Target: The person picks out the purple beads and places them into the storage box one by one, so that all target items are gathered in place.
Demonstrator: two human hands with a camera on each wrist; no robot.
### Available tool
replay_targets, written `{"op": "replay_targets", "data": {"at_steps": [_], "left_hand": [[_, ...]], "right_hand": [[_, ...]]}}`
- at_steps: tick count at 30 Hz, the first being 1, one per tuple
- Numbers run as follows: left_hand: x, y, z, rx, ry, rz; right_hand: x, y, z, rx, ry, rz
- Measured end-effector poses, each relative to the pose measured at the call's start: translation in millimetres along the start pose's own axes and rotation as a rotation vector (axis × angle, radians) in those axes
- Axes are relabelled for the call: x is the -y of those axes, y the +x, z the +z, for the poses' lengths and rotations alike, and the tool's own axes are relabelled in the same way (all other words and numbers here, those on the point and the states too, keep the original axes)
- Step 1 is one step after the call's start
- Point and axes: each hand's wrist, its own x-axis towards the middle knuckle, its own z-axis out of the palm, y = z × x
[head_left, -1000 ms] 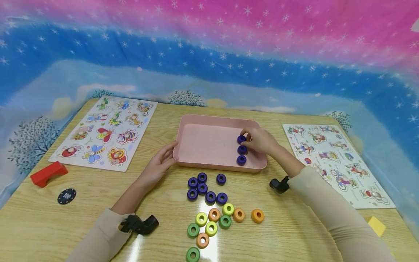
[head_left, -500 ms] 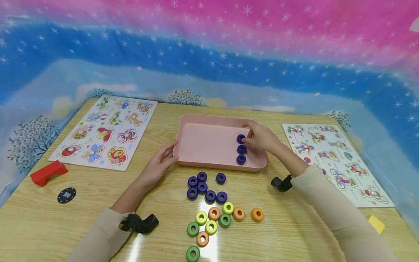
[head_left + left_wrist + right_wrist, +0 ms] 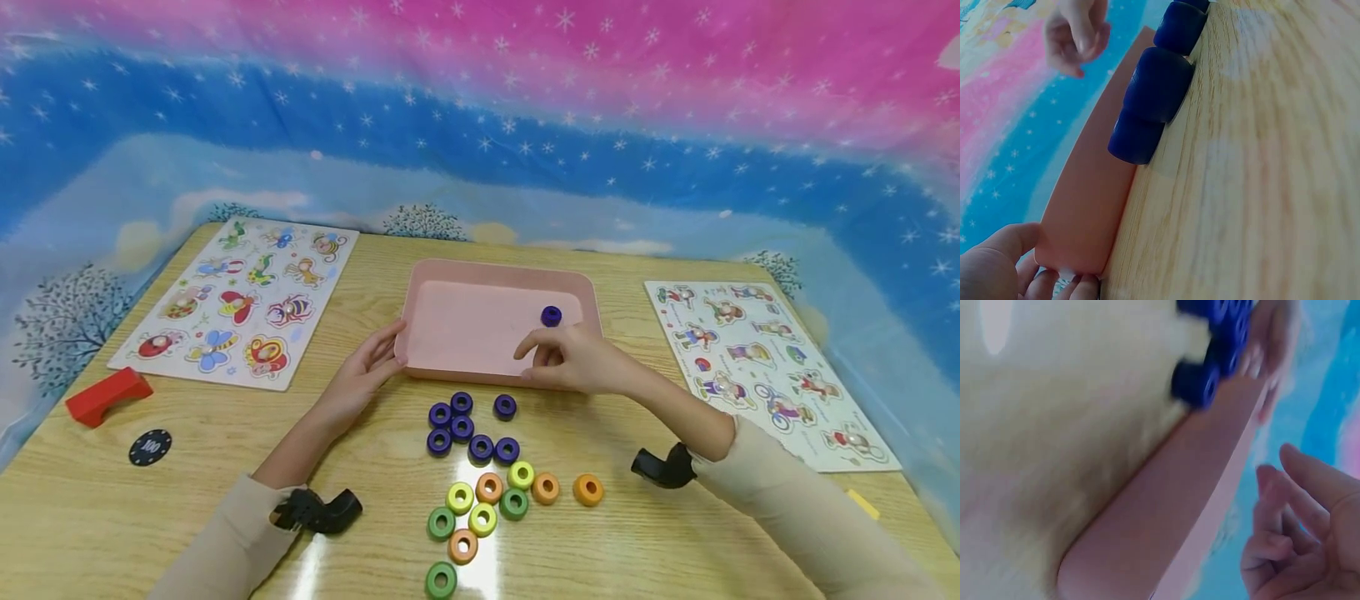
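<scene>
A shallow pink tray [image 3: 480,333] stands on the table. My left hand [image 3: 362,379] grips its near left corner, thumb and fingers around the wall in the left wrist view. Over the tray's front right rim hovers my right hand [image 3: 577,358], fingers loosely bent with nothing between them in the right wrist view. One dark purple ring [image 3: 551,316] lies inside the tray at the right; the area nearer the front is hidden by the right hand. Just in front of the tray, several more purple rings [image 3: 462,428] lie on the table, one purple ring [image 3: 505,407] apart from the cluster.
Nearer me lie green [image 3: 441,523], yellow [image 3: 483,520] and orange rings [image 3: 588,490]. Picture boards stand left [image 3: 240,304] and right [image 3: 765,375]. A red block [image 3: 109,397], a black chip [image 3: 151,447] and a yellow block [image 3: 862,505] lie toward the sides.
My right hand has let go of the farthest purple ring in the tray and moved back toward me, over the front rim, covering the two nearer rings. The left hand keeps its place.
</scene>
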Motion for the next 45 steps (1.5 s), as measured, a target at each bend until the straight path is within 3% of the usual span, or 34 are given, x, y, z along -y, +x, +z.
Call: {"op": "replay_targets", "data": {"at_steps": [4,11,19,25,30,37,45], "left_hand": [[-0.8,0.6,-0.1,0.0,-0.005,0.003],[-0.6,0.6,0.0,0.0,0.004,0.001],[0.3,0.0,0.1,0.001,0.0,0.005],[1.3,0.4,0.3,0.009,-0.022,0.012],[1.5,0.4,-0.1,0.011,-0.024,0.013],[0.3,0.0,-0.9,0.006,-0.016,0.012],[-0.1,-0.1,-0.1,0.002,-0.014,0.015]], "right_hand": [[13,-6,13.5,0.114,-0.02,-0.01],[16,-11,33.3,0.221,-0.185,0.12],[10,-10,42.8,0.179,-0.219,0.078],[13,-14,42.3,0.155,-0.234,0.093],[18,-16,30.2,0.115,-0.224,0.097],[18,-4,-8.6,0.014,-0.2,0.073],[-31,18,-37.3,-0.133,-0.245,0.217]]}}
